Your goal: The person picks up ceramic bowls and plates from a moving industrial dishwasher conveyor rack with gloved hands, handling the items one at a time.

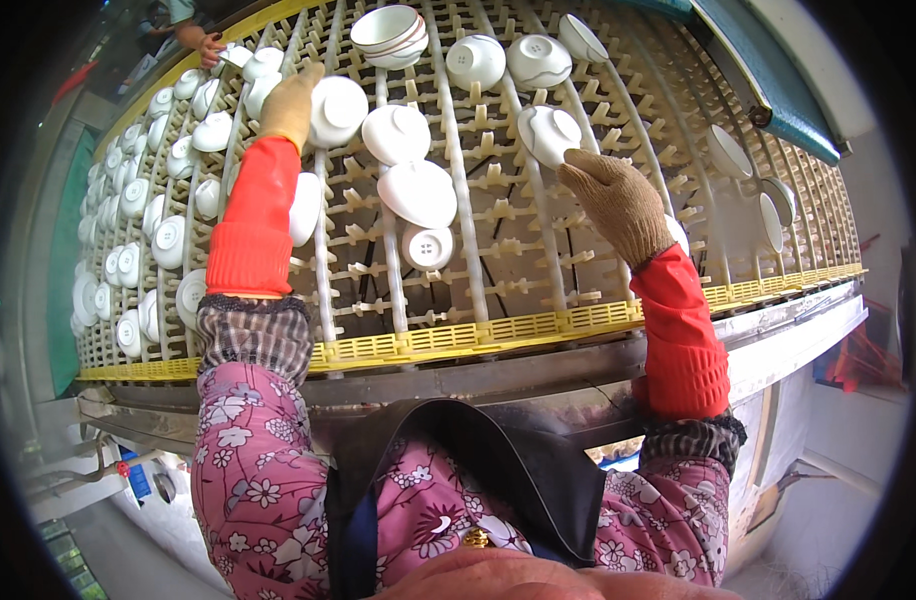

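A tan knit glove covers my left hand (288, 107), which is against the left side of a white ceramic bowl (338, 112); whether its fingers grip the bowl is hard to tell. My right hand (615, 202), in a brown knit glove, has its fingertips at the lower edge of another white bowl (549, 135) lying upside down. Between my hands, white bowls (417, 193) lean one against another in a row on the pegged conveyor rack (473, 322). Beyond them sit a stack of bowls (389, 36) and several single overturned bowls (476, 63).
Many bowls (168, 241) stand tilted among the pegs at the left. Another person's hand (211, 49) touches a bowl at the upper left. Several bowls (770, 223) lie at the right, partly blurred by mist. A yellow edge strip (518, 328) and metal ledge (503, 382) run before me.
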The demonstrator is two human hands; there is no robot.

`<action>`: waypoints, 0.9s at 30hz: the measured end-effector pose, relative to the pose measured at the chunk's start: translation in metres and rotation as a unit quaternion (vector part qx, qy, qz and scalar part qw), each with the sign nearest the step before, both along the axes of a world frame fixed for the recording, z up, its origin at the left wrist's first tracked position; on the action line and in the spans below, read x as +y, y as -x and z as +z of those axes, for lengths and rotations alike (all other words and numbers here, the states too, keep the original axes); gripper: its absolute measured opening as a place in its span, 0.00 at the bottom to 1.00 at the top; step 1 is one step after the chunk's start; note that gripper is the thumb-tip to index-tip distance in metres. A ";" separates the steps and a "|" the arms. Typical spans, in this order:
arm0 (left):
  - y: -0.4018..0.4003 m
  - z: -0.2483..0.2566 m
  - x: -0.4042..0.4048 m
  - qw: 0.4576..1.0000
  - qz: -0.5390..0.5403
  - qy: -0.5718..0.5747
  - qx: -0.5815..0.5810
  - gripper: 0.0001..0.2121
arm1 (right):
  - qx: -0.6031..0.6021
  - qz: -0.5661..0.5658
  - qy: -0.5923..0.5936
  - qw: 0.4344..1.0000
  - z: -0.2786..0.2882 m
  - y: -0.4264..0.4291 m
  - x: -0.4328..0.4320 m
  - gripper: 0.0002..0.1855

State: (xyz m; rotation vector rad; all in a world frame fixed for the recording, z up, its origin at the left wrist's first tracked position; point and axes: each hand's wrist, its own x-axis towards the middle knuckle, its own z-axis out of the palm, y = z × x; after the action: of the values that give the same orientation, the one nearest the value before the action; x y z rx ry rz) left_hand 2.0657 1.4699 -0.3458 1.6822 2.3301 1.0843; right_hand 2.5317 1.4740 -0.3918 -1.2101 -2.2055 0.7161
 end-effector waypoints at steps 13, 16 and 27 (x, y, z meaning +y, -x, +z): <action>-0.153 0.012 0.041 0.942 -0.053 -0.153 0.295 0.22 | 0.031 0.012 -0.034 0.999 -0.007 -0.019 0.005 0.19; -0.192 -0.005 0.042 0.900 -0.214 -0.201 0.321 0.23 | 0.041 -0.001 -0.017 0.999 -0.001 -0.016 0.001 0.18; -0.282 -0.051 0.041 0.889 -0.320 0.027 0.328 0.24 | 0.016 -0.019 -0.017 1.000 -0.012 -0.020 0.012 0.19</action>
State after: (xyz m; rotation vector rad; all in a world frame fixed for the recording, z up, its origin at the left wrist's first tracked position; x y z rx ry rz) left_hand 2.3481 1.5114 -0.3971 2.8128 1.7335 0.3417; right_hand 2.5522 1.4857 -0.4043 -1.2114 -2.1549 0.6747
